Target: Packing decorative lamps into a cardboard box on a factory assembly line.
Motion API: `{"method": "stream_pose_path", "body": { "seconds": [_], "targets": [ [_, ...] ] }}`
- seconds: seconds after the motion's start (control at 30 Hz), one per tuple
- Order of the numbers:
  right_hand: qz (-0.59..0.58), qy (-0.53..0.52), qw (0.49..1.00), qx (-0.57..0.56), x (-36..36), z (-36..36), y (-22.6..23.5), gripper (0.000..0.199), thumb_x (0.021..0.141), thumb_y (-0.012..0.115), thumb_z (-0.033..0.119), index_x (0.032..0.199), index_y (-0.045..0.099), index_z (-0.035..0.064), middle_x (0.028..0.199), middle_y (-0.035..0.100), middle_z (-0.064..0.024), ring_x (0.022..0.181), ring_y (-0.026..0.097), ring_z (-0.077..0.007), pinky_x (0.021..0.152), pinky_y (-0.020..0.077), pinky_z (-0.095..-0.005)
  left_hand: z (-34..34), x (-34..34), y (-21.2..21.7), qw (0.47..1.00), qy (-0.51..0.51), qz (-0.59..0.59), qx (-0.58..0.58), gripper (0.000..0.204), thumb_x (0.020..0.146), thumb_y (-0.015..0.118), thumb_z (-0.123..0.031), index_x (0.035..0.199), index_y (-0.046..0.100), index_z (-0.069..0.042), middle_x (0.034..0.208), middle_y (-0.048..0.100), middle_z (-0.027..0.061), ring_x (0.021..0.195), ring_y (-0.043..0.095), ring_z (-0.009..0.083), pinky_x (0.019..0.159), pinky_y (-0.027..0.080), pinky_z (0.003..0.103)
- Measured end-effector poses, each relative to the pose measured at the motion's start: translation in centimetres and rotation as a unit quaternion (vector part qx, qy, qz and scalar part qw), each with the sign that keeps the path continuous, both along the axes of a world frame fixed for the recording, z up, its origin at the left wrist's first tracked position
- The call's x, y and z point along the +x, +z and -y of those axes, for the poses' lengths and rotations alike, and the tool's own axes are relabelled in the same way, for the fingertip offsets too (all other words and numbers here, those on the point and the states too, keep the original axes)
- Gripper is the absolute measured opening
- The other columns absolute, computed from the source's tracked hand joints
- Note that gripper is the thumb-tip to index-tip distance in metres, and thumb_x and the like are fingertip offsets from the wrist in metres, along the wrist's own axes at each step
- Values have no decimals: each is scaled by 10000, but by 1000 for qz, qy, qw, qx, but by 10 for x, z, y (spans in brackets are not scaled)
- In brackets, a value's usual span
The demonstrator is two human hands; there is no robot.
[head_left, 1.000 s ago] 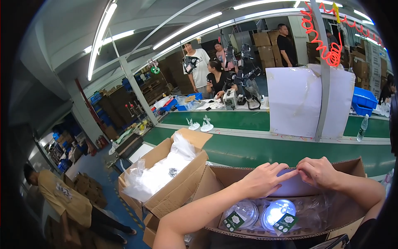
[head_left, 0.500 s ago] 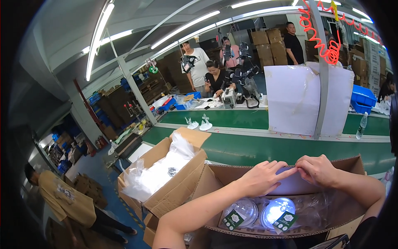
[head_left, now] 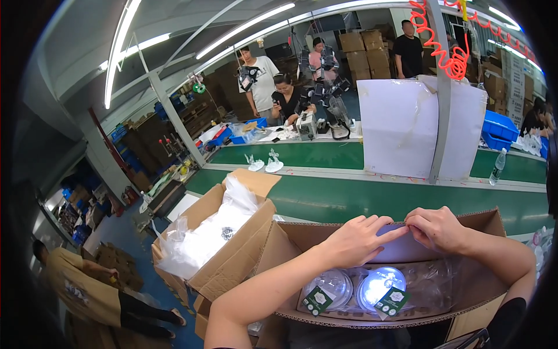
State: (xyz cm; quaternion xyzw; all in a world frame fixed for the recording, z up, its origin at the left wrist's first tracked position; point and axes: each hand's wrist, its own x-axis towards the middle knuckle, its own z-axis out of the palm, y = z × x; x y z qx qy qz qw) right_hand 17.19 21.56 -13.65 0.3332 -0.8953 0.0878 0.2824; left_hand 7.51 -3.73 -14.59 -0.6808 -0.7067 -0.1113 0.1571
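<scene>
The nearer carton is matt brown corrugated cardboard with rough fluted edges, the round containers inside look like smooth, glossy clear plastic bearing paper-like green tags, the matt cardboard second carton holds thin, crinkled plastic film, and the green worktop has a faint sheen.

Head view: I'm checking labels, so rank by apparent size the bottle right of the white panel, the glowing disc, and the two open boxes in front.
Right open box
Left open box
Glowing disc
Bottle, though it stands farther away
</scene>
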Motion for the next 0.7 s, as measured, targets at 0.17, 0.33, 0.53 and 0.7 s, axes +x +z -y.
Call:
{"method": "stream_pose_path", "body": {
  "seconds": [0.17, 0.33, 0.53, 0.7],
  "targets": [
    [-7, 3, 1000, -6, -1, 0, -1, 188, 826, 724, 46, 976, 613, 73, 976, 686, -42, 723, 703, -202, 514, 557, -336, 1, 0, 0, 1000, 3, 4, -2, 766, 839, 731, -156, 1544, 436, -207, 1338, 557, 116, 1052, 608, 264, 859, 515, 387],
    [6, 3, 1000, -10, 2, 2, 2, 172, 829, 717, 31, 968, 622, 68, 984, 699, -61, 710, 702, -214, 528, 566, -328, 0, 0, 0, 1000, 3, 1, -3, 758, 842, 728, -155, 1540, 439, -206, 1328, 558, 113, 1050, 606, 259, 857, 512, 385],
    [6, 0, 1000, -10, 1, 2, 3, 154, 859, 717, 66, 971, 612, 71, 970, 681, -47, 714, 698, -205, 521, 560, -335, 0, -1, -1, 1000, 2, -8, -1, 760, 839, 729, -161, 1540, 439, -203, 1325, 559, 107, 1039, 607, 253, 845, 510, 379],
    [17, -9, 1000, -5, 3, 3, 4, 158, 863, 716, 71, 981, 610, 71, 978, 679, -44, 727, 699, -204, 525, 562, -336, 0, -2, -2, 1000, 1, -9, 4, 764, 835, 732, -164, 1540, 439, -204, 1324, 560, 101, 1035, 606, 249, 838, 508, 376]
  ]
}}
